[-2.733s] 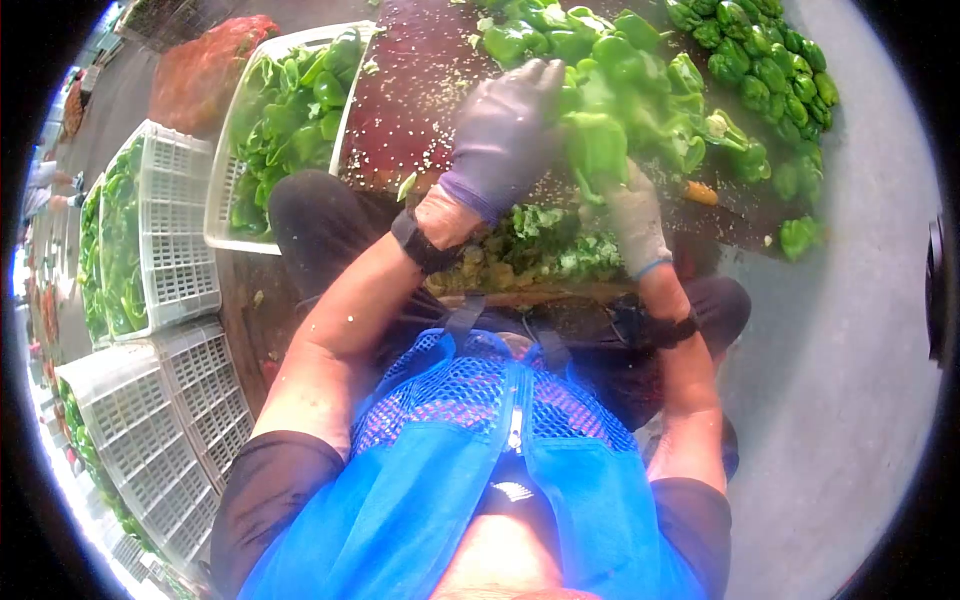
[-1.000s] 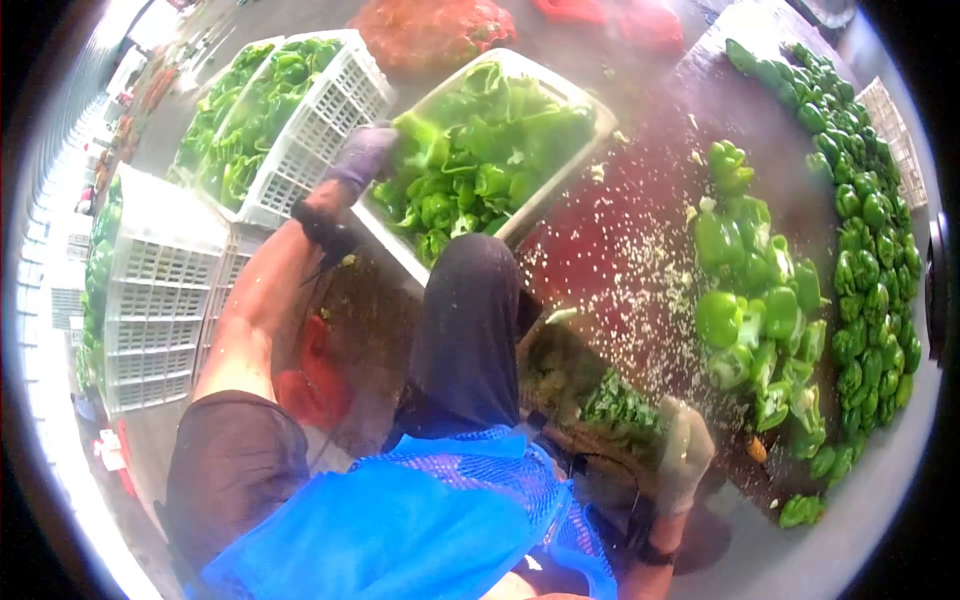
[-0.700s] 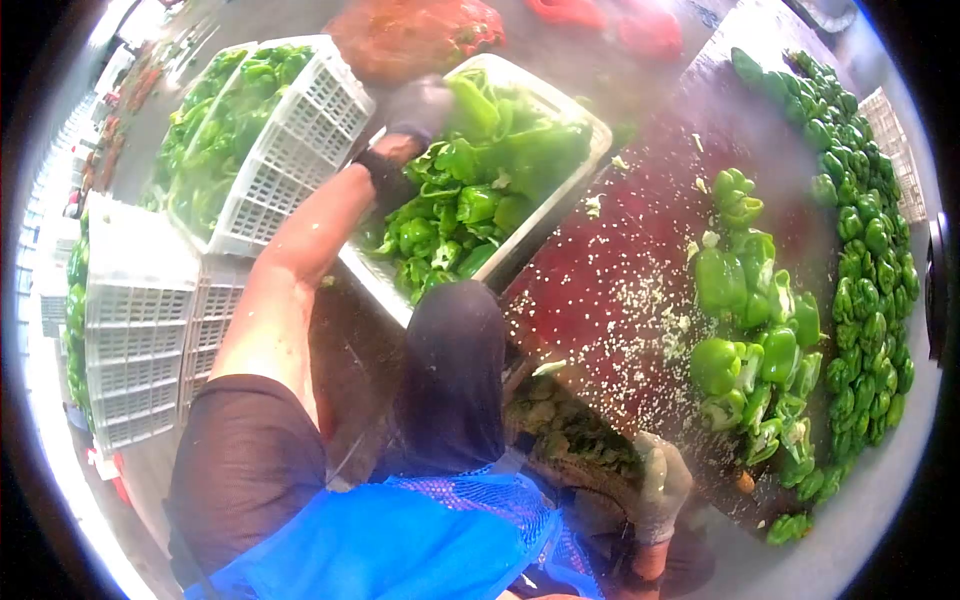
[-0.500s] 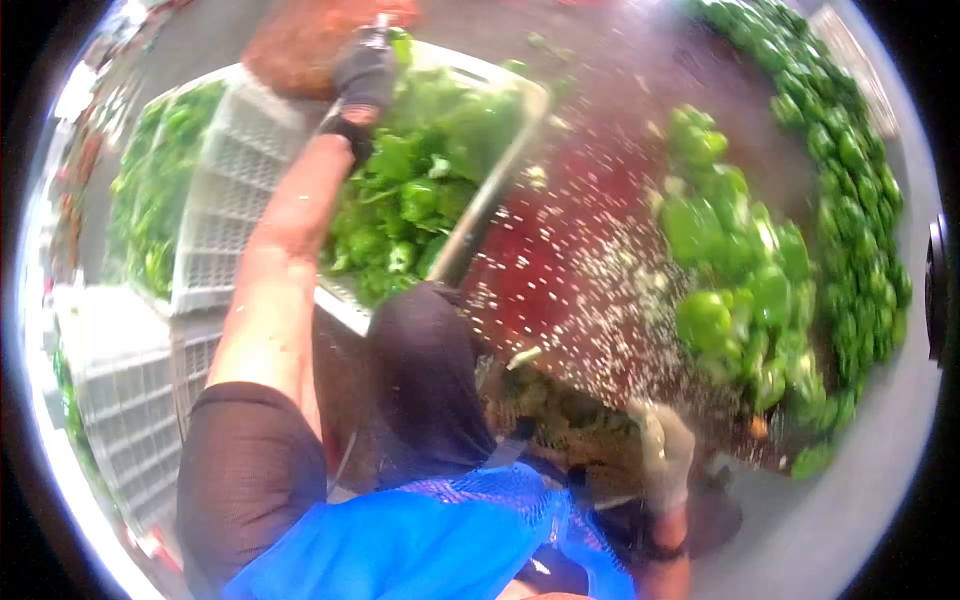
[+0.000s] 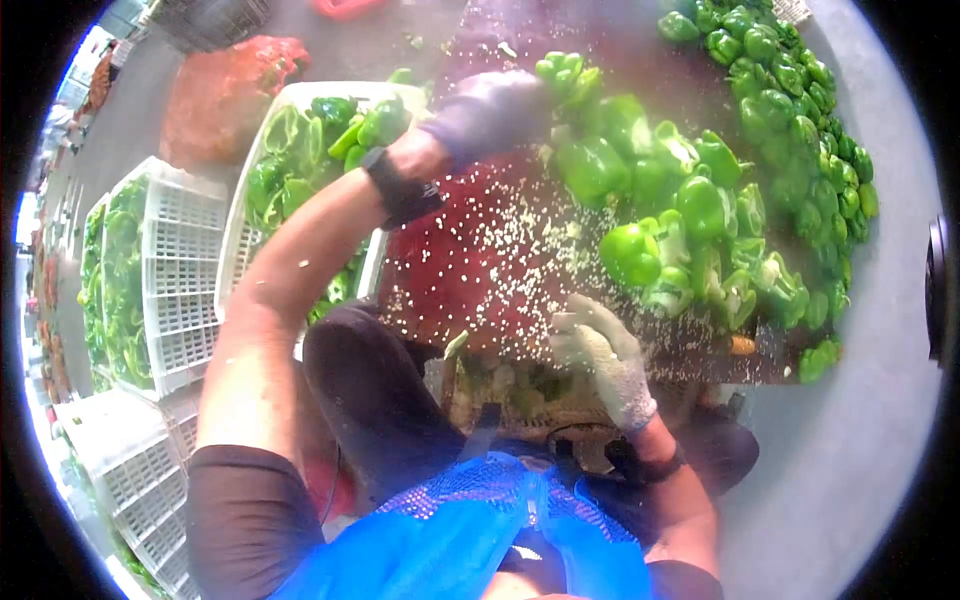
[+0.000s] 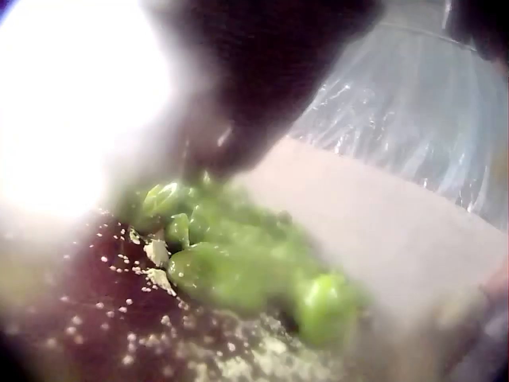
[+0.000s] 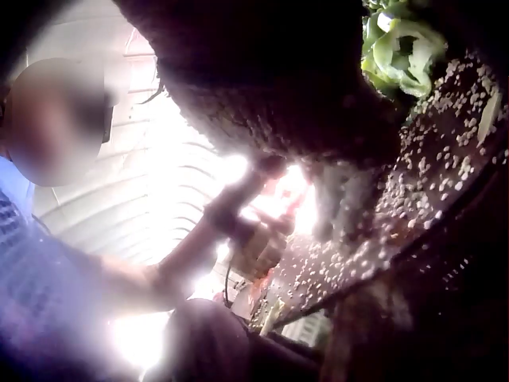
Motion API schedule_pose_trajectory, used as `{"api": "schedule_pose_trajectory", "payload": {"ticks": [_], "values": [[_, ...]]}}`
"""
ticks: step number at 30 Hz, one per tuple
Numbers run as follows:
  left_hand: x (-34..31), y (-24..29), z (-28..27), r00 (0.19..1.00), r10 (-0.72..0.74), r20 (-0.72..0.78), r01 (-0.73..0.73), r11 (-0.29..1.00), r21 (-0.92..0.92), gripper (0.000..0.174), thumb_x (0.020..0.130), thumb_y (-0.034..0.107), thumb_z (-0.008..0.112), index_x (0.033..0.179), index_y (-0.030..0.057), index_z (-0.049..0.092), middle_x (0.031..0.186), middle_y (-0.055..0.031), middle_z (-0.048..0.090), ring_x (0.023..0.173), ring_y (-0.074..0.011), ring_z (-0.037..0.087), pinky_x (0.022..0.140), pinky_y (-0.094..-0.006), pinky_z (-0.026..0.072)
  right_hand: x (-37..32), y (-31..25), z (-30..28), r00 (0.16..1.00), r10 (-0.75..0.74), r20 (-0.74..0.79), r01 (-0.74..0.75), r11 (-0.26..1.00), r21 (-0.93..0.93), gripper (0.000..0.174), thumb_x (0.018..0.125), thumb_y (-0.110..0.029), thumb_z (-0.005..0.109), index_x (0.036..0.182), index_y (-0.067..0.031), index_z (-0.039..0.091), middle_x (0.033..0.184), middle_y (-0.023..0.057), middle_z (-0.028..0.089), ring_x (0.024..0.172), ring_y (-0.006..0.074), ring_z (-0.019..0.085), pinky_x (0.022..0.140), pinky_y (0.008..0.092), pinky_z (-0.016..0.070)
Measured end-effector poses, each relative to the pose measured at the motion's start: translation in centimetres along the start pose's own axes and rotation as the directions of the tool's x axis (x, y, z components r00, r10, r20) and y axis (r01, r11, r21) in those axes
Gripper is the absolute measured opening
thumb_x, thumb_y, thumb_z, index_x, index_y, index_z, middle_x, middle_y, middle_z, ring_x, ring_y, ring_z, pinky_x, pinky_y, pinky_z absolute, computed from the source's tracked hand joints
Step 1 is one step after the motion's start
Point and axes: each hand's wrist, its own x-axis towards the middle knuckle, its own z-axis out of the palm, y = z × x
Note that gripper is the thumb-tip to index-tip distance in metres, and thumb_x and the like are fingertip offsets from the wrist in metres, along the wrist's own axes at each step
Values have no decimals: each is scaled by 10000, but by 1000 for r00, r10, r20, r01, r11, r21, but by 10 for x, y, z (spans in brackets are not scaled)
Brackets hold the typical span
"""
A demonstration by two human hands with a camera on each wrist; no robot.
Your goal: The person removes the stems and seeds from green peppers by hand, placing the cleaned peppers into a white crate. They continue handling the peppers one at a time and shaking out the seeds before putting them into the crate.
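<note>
In the head view the left hand point(image 5: 490, 115), in a purple-grey glove, is blurred above the seed-strewn dark red surface point(image 5: 470, 240). Its fingers point toward the halved green peppers point(image 5: 705, 210), and contact cannot be made out. The left wrist view has the dark glove point(image 6: 246, 87) close above green peppers point(image 6: 227, 274). The right hand point(image 5: 605, 365), gloved in white, is over the near edge of the surface, fingers apart and slightly bent, with nothing seen in them. In the right wrist view it is a dark shape point(image 7: 278, 87) near the seeds and a cut pepper point(image 7: 406, 60).
A white crate point(image 5: 240, 230) of peppers stands left of the surface, partly behind the left forearm. More crates point(image 5: 185, 265) stand farther left, near a red sack point(image 5: 215, 100). Whole green peppers point(image 5: 800, 130) line the right side. An orange-brown piece point(image 5: 742, 345) lies by the near edge.
The left hand has moved from the crate's far side to the right, over the surface. The right hand's fingers, bent inward before, are now spread. The head view has turned.
</note>
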Motion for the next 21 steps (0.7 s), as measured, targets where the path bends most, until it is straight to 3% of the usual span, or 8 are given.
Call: {"api": "schedule_pose_trajectory", "payload": {"ticks": [2, 4, 6, 8, 10, 16, 19, 21], "values": [[27, 13, -20, 928, -369, 60, 372, 926, -59, 428, 831, 381, 624, 1203, 169, 620, 1132, -111, 647, 1051, -267, 614, 913, -344, 468, 13, 2, 2, 1000, -25, 11, 25, 999, 47, 376, 974, -152, 479, 1320, -5, 473, 1134, 144, 630, 942, 180, 648, 809, 292, 534], [48, -16, 0, 920, -386, 72, 386, 853, -351, 553, 796, 405, 653, 1283, 160, 563, 1186, -136, 626, 1071, -247, 603, 929, -332, 459, 28, 2, 2, 999, -41, 19, 40, 995, 88, 380, 967, -154, 493, 1319, -11, 477, 1141, 142, 626, 917, 176, 646, 798, 290, 537], [71, -22, 15, 929, -344, 133, 368, 896, -251, 621, 762, 412, 685, 1307, 150, 543, 1194, -143, 623, 1065, -233, 605, 921, -323, 461, 45, -4, 2, 1000, -27, 16, 25, 988, 155, 384, 964, -154, 501, 1320, -11, 477, 1143, 141, 624, 903, 173, 645, 787, 290, 540], [99, -54, 66, 940, -309, 146, 338, 772, -538, 670, 722, 369, 718, 1291, 63, 541, 1163, -163, 634, 1042, -221, 612, 890, -313, 469, 61, -3, 1, 999, -44, -23, 47, 982, 180, 399, 962, -156, 502, 1330, -8, 461, 1138, 137, 622, 892, 172, 641, 746, 290, 545], [97, -15, 38, 895, -348, 279, 408, 891, -197, 621, 733, 324, 696, 1269, 44, 550, 1129, -160, 646, 1018, -238, 621, 862, -330, 482, 70, -6, 0, 996, -53, -66, 64, 980, 186, 412, 960, -158, 504, 1341, -10, 450, 1129, 134, 622, 892, 171, 639, 720, 287, 547], [80, -4, 23, 771, -584, 253, 633, 745, -211, 536, 746, 332, 667, 1220, 95, 590, 1046, -148, 667, 952, -255, 642, 830, -338, 495, 84, -8, -12, 993, -64, -101, 90, 957, 276, 526, 953, -204, 536, 1409, -9, 359, 1099, 141, 614, 838, 163, 631, 651, 271, 555], [61, -56, 60, 895, -359, 263, 430, 852, -300, 567, 731, 371, 676, 1183, 37, 600, 1001, -148, 681, 928, -239, 652, 824, -334, 496, 85, -13, -7, 986, -87, -145, 115, 973, 198, 543, 959, -250, 527, 1415, -16, 345, 1043, 129, 626, 771, 146, 635, 575, 268, 553], [20, 23, 2, 820, -514, 252, 568, 786, -245, 532, 725, 382, 664, 1158, 75, 625, 983, -137, 687, 916, -242, 656, 821, -346, 495, 93, -17, -3, 982, -101, -158, 109, 993, 46, 600, 951, -341, 522, 1413, -7, 332, 973, 126, 632, 732, 135, 654, 499, 254, 532]]}}
